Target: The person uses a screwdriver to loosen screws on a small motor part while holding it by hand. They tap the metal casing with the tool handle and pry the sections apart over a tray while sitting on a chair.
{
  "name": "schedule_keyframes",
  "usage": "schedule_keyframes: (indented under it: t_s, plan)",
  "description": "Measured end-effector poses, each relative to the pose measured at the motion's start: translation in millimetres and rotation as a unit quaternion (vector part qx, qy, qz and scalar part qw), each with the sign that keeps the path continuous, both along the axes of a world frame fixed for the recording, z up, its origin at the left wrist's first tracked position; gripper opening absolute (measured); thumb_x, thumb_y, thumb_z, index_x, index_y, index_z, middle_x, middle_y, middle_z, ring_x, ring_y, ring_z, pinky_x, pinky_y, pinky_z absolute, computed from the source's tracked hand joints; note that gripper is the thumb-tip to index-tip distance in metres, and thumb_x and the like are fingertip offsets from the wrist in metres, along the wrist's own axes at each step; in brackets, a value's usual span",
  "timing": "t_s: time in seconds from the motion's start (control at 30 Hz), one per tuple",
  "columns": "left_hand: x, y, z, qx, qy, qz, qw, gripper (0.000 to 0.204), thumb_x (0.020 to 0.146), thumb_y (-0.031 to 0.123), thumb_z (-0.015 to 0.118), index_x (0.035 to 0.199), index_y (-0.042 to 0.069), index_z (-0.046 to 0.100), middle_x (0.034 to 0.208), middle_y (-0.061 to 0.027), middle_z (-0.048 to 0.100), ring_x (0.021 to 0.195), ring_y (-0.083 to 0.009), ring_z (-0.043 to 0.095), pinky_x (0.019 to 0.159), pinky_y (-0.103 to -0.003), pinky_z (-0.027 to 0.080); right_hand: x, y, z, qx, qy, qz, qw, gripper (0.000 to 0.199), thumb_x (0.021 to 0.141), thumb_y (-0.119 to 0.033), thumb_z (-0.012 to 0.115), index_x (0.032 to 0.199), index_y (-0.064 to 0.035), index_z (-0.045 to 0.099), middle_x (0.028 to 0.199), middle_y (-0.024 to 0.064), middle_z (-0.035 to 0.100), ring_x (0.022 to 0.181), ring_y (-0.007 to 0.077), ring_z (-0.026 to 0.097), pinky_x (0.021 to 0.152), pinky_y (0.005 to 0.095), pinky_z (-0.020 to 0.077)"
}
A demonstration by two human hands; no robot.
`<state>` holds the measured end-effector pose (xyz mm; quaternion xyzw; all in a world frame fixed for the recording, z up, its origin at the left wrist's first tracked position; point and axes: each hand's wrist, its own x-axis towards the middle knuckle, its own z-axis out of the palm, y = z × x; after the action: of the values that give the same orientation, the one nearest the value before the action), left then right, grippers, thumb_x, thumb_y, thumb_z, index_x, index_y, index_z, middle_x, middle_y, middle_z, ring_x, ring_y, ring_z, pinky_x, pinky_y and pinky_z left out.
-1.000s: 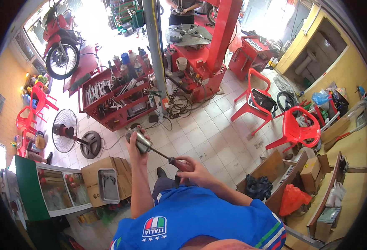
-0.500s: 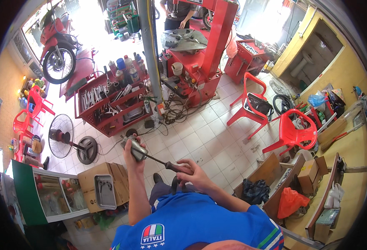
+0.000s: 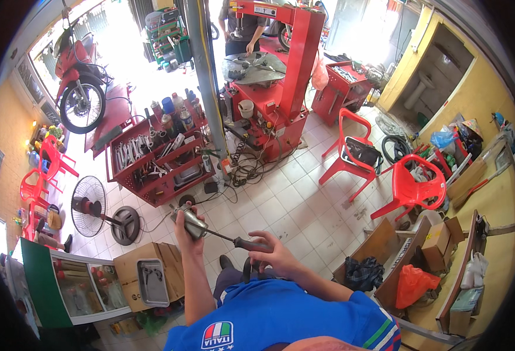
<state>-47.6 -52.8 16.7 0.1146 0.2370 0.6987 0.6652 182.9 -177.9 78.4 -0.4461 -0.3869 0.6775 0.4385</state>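
Head view, workshop interior, read from near to far. Nearest, at 6 o'clock, is the person's blue shirt [image 3: 281,319]. Just above it the right hand [image 3: 275,253] is wrapped around the dark handle of a screwdriver [image 3: 234,238]. Its shaft runs toward 10 o'clock into a small grey metal part [image 3: 192,220], which the left hand [image 3: 186,229] grips with fingers curled shut. The part is held in the air in front of the chest, over the tiled floor [image 3: 304,205], and rests on no worktop.

Judgement on the step in hand: the blade should stay in line with the part, with the left hand braced firmly, so that the tip does not slip toward the fingers.

Beyond the hands, at 9 o'clock, stands a floor fan [image 3: 91,206]. At 11 o'clock is a red tool trolley [image 3: 155,155] with wrenches and bottles. At 12 o'clock is a red tyre-changing machine [image 3: 278,76], with another person behind it. Two red plastic chairs [image 3: 409,187] stand at 3 o'clock.

Compared with the frame half a second earlier, the grip of both hands is unchanged. The view has tilted slightly, so the hands and the part sit lower in the picture.
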Motion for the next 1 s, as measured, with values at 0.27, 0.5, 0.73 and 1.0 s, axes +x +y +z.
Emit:
schedule_keyframes:
  t_s: [0.27,0.5,0.73,1.0]
  plan:
    - [-1,0,-5,-0.002,-0.007,-0.005,1.000,0.042,0.096,0.025,0.065,0.127,0.005,0.046,0.125,-0.0138,0.057,0.104,-0.0209,0.060,0.074,-0.034,0.057,10,0,-15,-0.061,0.113,0.074,0.989,0.057,0.100,-0.026,0.059,0.147,-0.0058,0.035,0.100,0.0132,0.061,0.077,0.0142,0.062,0.053,0.0255,0.0500]
    - [8,-2,1,0.014,-0.042,-0.023,0.999,0.042,0.096,0.024,0.064,0.129,0.004,0.046,0.125,-0.0124,0.058,0.104,-0.0199,0.060,0.074,-0.032,0.057,0,-4,-6,-0.128,0.122,0.052,0.983,0.054,0.098,-0.020,0.063,0.145,-0.0070,0.040,0.094,0.0055,0.062,0.064,0.0078,0.054,0.053,0.0203,0.0419]
    - [-5,2,-15,0.020,-0.051,-0.112,0.992,0.038,0.096,0.030,0.063,0.123,0.007,0.052,0.114,-0.0108,0.062,0.099,-0.0171,0.063,0.074,-0.031,0.058,5,-4,-15,-0.034,-0.008,0.107,0.994,0.052,0.098,-0.020,0.061,0.145,-0.0065,0.042,0.097,0.0050,0.064,0.068,0.0058,0.055,0.060,0.0214,0.0456]
    - [16,-11,12,0.019,-0.097,-0.083,0.992,0.030,0.096,0.032,0.064,0.117,0.013,0.054,0.123,-0.0135,0.054,0.107,-0.0203,0.056,0.074,-0.031,0.056,36,1,-8,-0.067,0.091,0.213,0.971,0.029,0.096,-0.014,0.063,0.119,-0.0006,0.051,0.093,0.0071,0.063,0.072,0.0123,0.059,0.063,0.0245,0.0484]
